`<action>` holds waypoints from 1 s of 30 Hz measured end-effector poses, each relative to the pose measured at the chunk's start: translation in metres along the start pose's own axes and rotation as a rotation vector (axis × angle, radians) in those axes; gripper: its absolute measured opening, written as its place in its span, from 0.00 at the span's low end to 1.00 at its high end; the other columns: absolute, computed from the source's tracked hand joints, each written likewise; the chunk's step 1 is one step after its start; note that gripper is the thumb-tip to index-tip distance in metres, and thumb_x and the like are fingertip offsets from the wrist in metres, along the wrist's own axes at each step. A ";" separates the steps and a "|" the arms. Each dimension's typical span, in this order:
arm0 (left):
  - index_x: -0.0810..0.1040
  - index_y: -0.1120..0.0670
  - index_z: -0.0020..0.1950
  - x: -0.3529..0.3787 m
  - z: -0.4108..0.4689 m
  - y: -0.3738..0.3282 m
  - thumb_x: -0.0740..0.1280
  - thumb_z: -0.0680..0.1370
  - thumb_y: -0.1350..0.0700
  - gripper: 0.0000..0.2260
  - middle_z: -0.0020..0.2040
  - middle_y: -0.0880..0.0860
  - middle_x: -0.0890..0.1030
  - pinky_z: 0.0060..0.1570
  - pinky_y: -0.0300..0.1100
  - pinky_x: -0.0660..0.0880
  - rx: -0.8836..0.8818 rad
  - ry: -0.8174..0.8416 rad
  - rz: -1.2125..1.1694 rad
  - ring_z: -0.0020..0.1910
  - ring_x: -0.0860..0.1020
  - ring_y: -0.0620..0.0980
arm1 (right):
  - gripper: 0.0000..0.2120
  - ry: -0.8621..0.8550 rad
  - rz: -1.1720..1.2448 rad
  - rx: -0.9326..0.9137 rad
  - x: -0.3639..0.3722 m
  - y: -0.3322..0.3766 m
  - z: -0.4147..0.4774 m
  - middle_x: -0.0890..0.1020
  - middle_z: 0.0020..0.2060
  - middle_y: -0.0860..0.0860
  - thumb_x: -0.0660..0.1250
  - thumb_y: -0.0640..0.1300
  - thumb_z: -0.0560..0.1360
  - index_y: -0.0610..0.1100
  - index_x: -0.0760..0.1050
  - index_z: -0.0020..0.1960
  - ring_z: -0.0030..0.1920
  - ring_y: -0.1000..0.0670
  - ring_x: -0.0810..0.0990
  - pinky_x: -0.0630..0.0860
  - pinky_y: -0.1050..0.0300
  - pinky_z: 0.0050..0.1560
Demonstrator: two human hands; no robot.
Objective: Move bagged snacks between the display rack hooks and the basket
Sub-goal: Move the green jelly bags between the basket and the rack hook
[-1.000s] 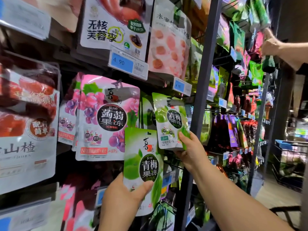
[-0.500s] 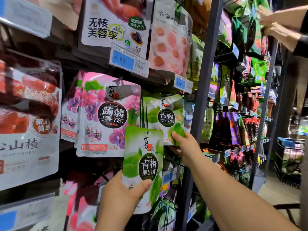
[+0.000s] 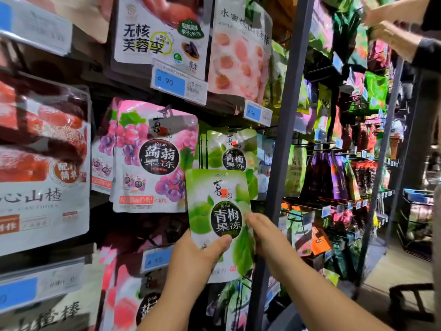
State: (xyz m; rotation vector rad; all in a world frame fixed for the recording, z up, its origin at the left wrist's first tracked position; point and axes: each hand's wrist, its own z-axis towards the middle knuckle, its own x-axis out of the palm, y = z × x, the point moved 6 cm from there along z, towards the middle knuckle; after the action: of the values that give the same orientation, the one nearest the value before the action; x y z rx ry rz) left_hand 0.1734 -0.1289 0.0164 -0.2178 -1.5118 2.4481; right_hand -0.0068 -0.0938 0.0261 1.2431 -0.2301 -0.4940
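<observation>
Green plum-jelly bag [image 3: 224, 211] is held up in front of the rack, overlapping the bottom of the matching green bags [image 3: 235, 149] hanging behind it, right of the pink grape bag [image 3: 152, 158]. Left hand [image 3: 198, 254] grips its lower left, thumb across the front. Right hand [image 3: 267, 235]: fingers [image 3: 253, 218] on the bag's right edge, I can't tell whether they pinch it. Grey rack post [image 3: 286, 115] just right.

Hanging bags [image 3: 155, 158] packed close, grey post [image 3: 285, 139] alongside
</observation>
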 end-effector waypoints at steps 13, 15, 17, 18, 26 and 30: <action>0.73 0.47 0.56 0.056 0.045 -0.047 0.71 0.75 0.48 0.13 0.48 0.41 0.80 0.39 0.28 0.70 0.093 0.044 0.025 0.47 0.78 0.38 | 0.12 -0.084 0.384 -0.153 -0.034 0.023 0.021 0.84 0.52 0.36 0.66 0.36 0.76 0.37 0.75 0.59 0.49 0.40 0.84 0.82 0.48 0.46; 0.70 0.46 0.57 0.059 0.054 -0.055 0.70 0.77 0.49 0.12 0.46 0.39 0.77 0.34 0.25 0.69 0.129 0.036 0.041 0.46 0.76 0.36 | 0.08 -0.129 0.362 -0.194 -0.041 0.032 0.030 0.84 0.51 0.36 0.65 0.35 0.78 0.38 0.76 0.57 0.47 0.40 0.84 0.81 0.46 0.49; 0.67 0.44 0.59 0.061 0.063 -0.061 0.69 0.78 0.52 0.14 0.45 0.37 0.75 0.32 0.21 0.67 0.157 0.037 0.056 0.42 0.74 0.33 | 0.07 -0.146 0.370 -0.223 -0.044 0.040 0.038 0.84 0.50 0.36 0.65 0.34 0.78 0.39 0.77 0.56 0.46 0.40 0.84 0.80 0.44 0.50; 0.67 0.45 0.61 0.063 0.067 -0.064 0.69 0.78 0.52 0.15 0.46 0.37 0.75 0.31 0.20 0.66 0.172 0.039 0.066 0.42 0.73 0.33 | 0.07 -0.142 0.374 -0.236 -0.045 0.044 0.042 0.84 0.50 0.36 0.64 0.34 0.78 0.39 0.77 0.55 0.46 0.40 0.84 0.81 0.44 0.49; 0.65 0.48 0.68 0.066 0.093 -0.079 0.67 0.79 0.52 0.19 0.46 0.36 0.72 0.33 0.19 0.66 0.245 0.036 0.123 0.40 0.70 0.31 | 0.07 -0.174 0.352 -0.263 -0.045 0.063 0.067 0.84 0.48 0.38 0.64 0.35 0.79 0.37 0.76 0.57 0.44 0.42 0.84 0.81 0.52 0.38; 0.60 0.50 0.75 0.068 0.104 -0.080 0.67 0.79 0.49 0.27 0.58 0.45 0.75 0.40 0.29 0.67 0.233 0.019 0.175 0.49 0.71 0.43 | 0.07 -0.195 0.311 -0.248 -0.045 0.061 0.079 0.84 0.50 0.37 0.65 0.37 0.79 0.38 0.78 0.56 0.47 0.40 0.84 0.80 0.48 0.46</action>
State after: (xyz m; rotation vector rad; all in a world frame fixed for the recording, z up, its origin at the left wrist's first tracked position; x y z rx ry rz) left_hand 0.0921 -0.1638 0.1346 -0.3391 -1.2322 2.7229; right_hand -0.0660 -0.1247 0.1133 0.8970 -0.5041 -0.3610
